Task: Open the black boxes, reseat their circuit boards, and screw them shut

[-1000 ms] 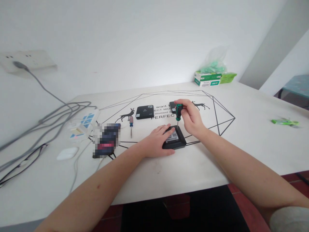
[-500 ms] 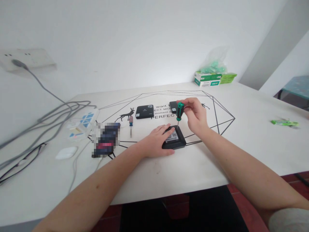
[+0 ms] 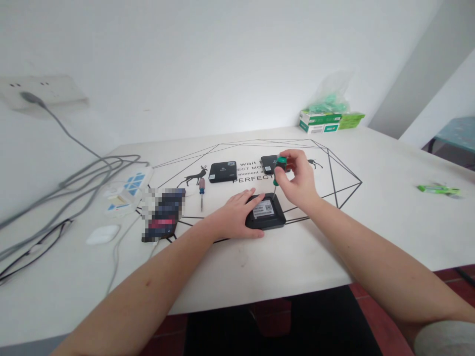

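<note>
A small black box (image 3: 265, 216) with a white label on its upturned face lies on the white table (image 3: 334, 237). My left hand (image 3: 234, 215) rests on the box's left side, fingers spread against its edge. My right hand (image 3: 299, 180) is closed round a green-handled screwdriver (image 3: 279, 167), held upright with its tip at the box's far right corner.
Two more black boxes (image 3: 222, 171) (image 3: 269, 162) lie behind. A blue-and-red screwdriver (image 3: 201, 190) lies to the left, beside a blurred dark object (image 3: 163, 213). A power strip (image 3: 128, 190), grey cables (image 3: 74, 183) and a white case (image 3: 103, 234) are far left. Green boxes (image 3: 326, 120) stand at the back; a green packet (image 3: 438, 188) lies right.
My right hand has shifted its grip lower round the screwdriver handle. My left hand slid slightly left, baring more of the label. The box turned a little.
</note>
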Tool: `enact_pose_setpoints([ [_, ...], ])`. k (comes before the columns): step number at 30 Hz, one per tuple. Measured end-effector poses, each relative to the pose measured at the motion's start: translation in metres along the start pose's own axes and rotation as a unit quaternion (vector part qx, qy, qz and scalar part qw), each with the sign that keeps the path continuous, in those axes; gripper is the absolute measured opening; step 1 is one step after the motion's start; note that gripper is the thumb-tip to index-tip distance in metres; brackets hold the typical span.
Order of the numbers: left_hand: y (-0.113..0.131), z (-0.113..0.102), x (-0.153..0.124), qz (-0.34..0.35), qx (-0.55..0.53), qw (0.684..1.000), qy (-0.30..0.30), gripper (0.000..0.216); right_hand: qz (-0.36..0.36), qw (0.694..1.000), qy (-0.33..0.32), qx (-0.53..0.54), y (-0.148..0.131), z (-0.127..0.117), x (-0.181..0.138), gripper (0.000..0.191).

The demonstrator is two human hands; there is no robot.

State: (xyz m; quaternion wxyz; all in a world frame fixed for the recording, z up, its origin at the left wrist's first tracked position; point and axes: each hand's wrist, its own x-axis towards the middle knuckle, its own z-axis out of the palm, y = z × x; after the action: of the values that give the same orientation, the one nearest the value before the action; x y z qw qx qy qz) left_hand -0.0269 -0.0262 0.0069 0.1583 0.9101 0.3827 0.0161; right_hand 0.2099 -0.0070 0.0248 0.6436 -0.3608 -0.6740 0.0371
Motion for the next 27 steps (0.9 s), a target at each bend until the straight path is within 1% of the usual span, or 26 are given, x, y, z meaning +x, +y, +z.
enact_pose_setpoints([
  [3,0.002,0.002,0.001,-0.004,-0.001,1.0,0.008,0.116,-0.003,0.999,-0.033,0.01,-0.001,-0.001,0.0,0.034],
  [5,0.003,0.004,0.002,-0.001,-0.006,1.0,0.015,0.116,-0.023,0.999,-0.041,0.0,-0.002,-0.002,0.001,0.037],
  [9,0.004,0.009,0.004,0.005,-0.02,1.0,0.023,0.116,-0.081,0.996,-0.018,-0.034,-0.004,0.0,0.003,0.038],
  [12,0.004,0.01,0.004,0.002,-0.027,0.999,0.017,0.117,-0.095,0.994,0.002,-0.048,-0.004,0.0,0.004,0.04],
  [14,0.004,0.007,0.003,0.002,-0.03,0.999,0.015,0.118,-0.1,0.994,0.002,-0.048,-0.004,-0.001,0.004,0.041],
  [17,0.0,0.002,0.002,0.008,-0.029,1.0,-0.005,0.123,-0.097,0.995,-0.016,-0.029,-0.006,-0.004,0.004,0.043],
  [19,-0.006,0.0,0.002,0.012,-0.026,0.999,-0.026,0.13,-0.089,0.996,-0.026,-0.016,-0.006,-0.005,0.004,0.041],
  [20,-0.009,0.0,0.002,0.011,-0.022,0.999,-0.032,0.136,-0.083,0.996,-0.029,-0.013,-0.006,-0.006,0.003,0.039],
  [23,-0.018,0.006,0.003,-0.011,-0.004,1.0,-0.021,0.156,-0.051,0.998,-0.026,-0.017,-0.004,-0.005,0.002,0.025],
  [24,-0.02,0.008,0.003,-0.021,0.0,1.0,-0.021,0.16,-0.041,0.999,-0.023,-0.02,-0.004,-0.004,0.002,0.023],
  [27,-0.021,0.013,0.003,-0.049,0.008,0.998,-0.031,0.161,-0.038,0.999,-0.011,-0.024,-0.003,-0.001,0.003,0.033],
])
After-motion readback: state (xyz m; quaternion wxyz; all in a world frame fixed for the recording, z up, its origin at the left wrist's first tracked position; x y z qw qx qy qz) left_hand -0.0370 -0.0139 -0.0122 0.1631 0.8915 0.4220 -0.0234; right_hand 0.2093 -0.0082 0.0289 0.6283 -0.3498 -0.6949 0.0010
